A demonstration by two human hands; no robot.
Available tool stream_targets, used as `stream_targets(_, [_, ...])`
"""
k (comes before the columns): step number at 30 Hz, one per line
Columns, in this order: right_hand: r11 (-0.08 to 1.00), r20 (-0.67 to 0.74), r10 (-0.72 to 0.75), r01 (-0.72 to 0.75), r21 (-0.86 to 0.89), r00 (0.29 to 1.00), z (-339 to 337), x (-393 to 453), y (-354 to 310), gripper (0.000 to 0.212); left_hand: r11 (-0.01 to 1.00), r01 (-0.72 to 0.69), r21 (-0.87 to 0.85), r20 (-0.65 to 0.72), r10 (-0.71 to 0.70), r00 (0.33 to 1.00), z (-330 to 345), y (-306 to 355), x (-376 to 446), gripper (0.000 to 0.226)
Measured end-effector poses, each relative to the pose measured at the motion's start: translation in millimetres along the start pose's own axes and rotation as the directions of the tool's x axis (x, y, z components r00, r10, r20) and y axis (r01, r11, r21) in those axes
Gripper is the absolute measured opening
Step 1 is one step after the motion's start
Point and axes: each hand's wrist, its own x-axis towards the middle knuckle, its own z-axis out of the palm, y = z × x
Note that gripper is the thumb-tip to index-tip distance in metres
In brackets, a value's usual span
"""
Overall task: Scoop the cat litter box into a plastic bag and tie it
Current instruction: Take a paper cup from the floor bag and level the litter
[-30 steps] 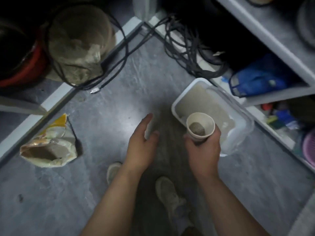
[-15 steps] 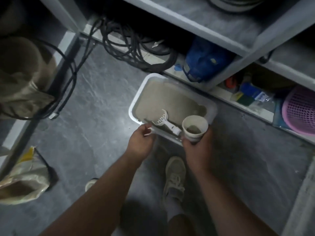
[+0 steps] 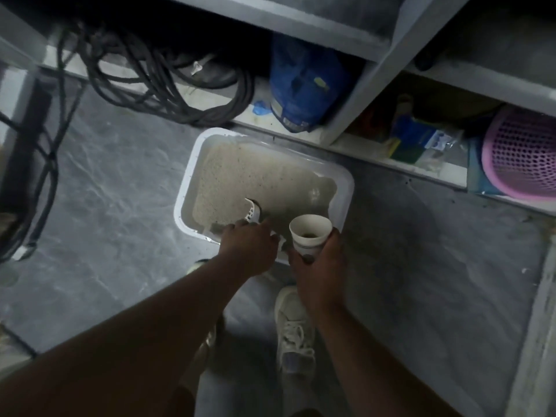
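Litter (image 3: 240, 173) fills the white box (image 3: 343, 188) on the grey floor (image 3: 120, 182), just before the shelf (image 3: 346, 127). Left hand (image 3: 246, 251) reaches over the box's near rim, its grip curled round the handle of the white scoop (image 3: 252, 212), whose head stands in the litter. Right hand (image 3: 319, 266) holds a paper cup (image 3: 310, 233) upright, its grip wrapped round it, at the near right corner.

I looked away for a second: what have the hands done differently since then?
The left hand, empty and open a second ago, reached to the litter box and took the scoop, now dug into the litter. The right hand holds the paper cup as before.
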Motion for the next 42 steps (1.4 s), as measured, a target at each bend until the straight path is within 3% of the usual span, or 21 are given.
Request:
stream_targets(7, [0.998, -0.025, 0.053, -0.052, 0.031, 0.998, 15.6, 15.5, 13.8, 0.085, 0.999, 0.002, -0.05, 0.172, 0.006, 0.985, 25.3, -1.5, 31.9, 0.04])
stream_targets(12, [0.995, -0.053, 0.096, -0.095, 0.008, 0.994, 21.9, 24.7, 24.6, 0.084, 0.994, 0.028, -0.109, 0.29, 0.004, 0.957, 42.4, -10.0, 43.7, 0.049])
stream_targets(20, [0.991, -0.044, 0.12, -0.123, -0.061, 0.992, 25.5, 44.8, 25.0, 0.083, 0.951, 0.177, -0.252, 0.179, -0.134, 0.975, 49.0, -8.8, 42.7, 0.067])
stream_targets(28, [0.964, -0.062, 0.182, -0.19, -0.184, 0.981, 32.2, 72.2, 18.1, 0.084, 0.931, 0.164, -0.325, 0.128, -0.128, 0.983, 55.9, -18.8, 37.6, 0.061])
stream_targets(33, [0.946, -0.046, 0.137, -0.145, -0.291, 0.989, 31.8, 76.6, 19.3, 0.08, 0.935, 0.146, -0.323, 0.103, -0.119, 0.988, 55.8, -19.6, 35.2, 0.06])
stream_targets(42, [0.948, -0.045, 0.182, -0.187, -0.257, 0.982, 33.1, 73.7, 23.4, 0.087, 0.935, 0.147, -0.324, 0.115, -0.116, 0.987, 59.9, -21.5, 37.3, 0.062])
